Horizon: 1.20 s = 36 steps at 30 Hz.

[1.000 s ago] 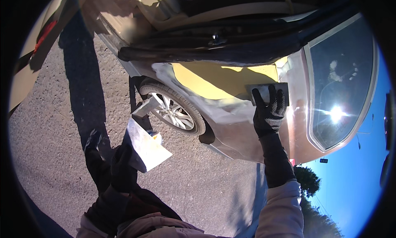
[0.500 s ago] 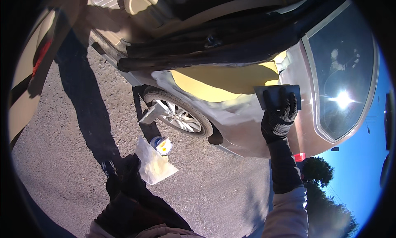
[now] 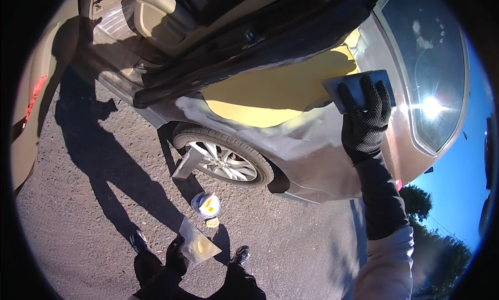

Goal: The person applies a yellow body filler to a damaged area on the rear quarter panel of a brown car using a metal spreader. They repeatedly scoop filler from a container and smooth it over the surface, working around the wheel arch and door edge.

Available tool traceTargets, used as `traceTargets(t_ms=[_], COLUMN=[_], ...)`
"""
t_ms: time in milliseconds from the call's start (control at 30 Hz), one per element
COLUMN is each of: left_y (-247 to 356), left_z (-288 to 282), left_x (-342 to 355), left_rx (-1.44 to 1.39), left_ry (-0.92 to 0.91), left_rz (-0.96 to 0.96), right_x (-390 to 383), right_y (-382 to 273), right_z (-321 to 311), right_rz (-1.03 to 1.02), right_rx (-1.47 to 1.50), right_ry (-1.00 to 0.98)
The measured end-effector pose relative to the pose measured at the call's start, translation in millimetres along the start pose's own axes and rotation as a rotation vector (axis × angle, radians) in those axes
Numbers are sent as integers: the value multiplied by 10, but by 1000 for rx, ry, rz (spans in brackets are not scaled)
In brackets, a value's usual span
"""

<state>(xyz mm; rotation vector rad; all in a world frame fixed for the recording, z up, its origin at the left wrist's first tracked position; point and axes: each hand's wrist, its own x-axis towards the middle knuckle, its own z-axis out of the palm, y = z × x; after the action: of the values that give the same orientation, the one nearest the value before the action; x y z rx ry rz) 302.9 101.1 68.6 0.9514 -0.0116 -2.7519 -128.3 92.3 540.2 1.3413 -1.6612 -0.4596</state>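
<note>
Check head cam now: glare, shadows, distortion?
Head view: sun glare flares on the car window; same head view: the person's hard shadow crosses the pavement, the picture's rim is black, edges bow, and the left hand is too dark to separate fingers.

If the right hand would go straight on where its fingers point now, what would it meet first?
With its dark blade leading, the right hand would probably meet the grey panel strip between the yellow patch and the car window; whether the blade touches it is unclear.
</note>
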Motion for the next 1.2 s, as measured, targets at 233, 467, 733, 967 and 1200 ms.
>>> traceTargets(t_ms=[233, 467, 733, 967, 1200], left_y=[-1095, -1152, -917, -807, -652], left_z=[-827, -956, -908, -925, -763], left_x=[840, 1107, 1247, 1296, 1233], left_rx=[40, 97, 95, 100, 235], left_ry=[-27, 57, 79, 9, 39], left_rz=[143, 169, 218, 230, 252], right_x=[71, 241, 341, -7, -398], right_y=[0, -9, 36, 68, 122], right_z=[244, 374, 469, 469, 245], right_rz=[-129, -190, -211, -177, -136], right_rx=[3, -75, -99, -73, -107], right_ry=[183, 218, 235, 112, 54])
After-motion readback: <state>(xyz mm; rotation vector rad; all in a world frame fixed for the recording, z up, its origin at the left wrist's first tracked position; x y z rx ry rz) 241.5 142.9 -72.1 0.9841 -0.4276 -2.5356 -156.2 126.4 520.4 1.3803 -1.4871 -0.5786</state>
